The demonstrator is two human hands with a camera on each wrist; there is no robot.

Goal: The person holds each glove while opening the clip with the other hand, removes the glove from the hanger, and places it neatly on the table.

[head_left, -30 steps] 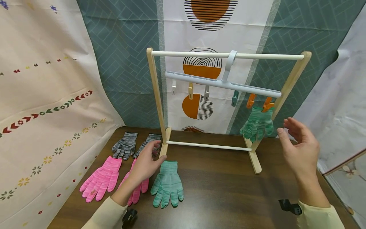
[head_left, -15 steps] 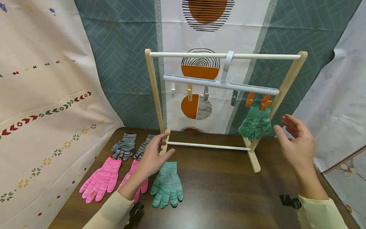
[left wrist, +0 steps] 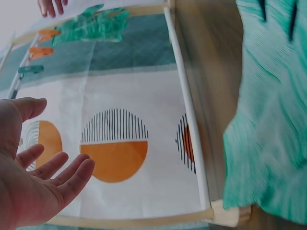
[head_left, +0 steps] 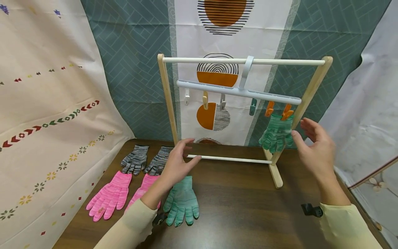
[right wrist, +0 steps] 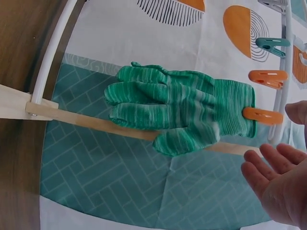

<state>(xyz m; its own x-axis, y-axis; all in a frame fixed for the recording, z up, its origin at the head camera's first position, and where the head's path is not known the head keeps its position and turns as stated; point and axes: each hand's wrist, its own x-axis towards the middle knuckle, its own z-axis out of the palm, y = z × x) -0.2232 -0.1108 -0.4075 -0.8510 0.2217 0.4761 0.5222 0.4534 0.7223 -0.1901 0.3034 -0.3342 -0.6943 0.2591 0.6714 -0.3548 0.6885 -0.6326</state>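
On the dark wooden surface (head_left: pixel 236 204) stands my pale wooden drying rack (head_left: pixel 168 100), a light grey peg hanger (head_left: pixel 239 91) hooked over its top rail. One green striped knit glove (head_left: pixel 276 134) hangs from an orange peg (head_left: pixel 286 112); its mate (head_left: pixel 181 200) lies flat below. My left hand (head_left: pixel 178 166) hovers released above the mate; my right hand (head_left: pixel 314 150), empty and relaxed, is beside the hung glove. Soft, light, floppy, I judge: best pinched at the cuff.

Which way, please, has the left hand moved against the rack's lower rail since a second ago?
Yes: the left hand moved right and up, from the left foot of the rack onto the lower rail.
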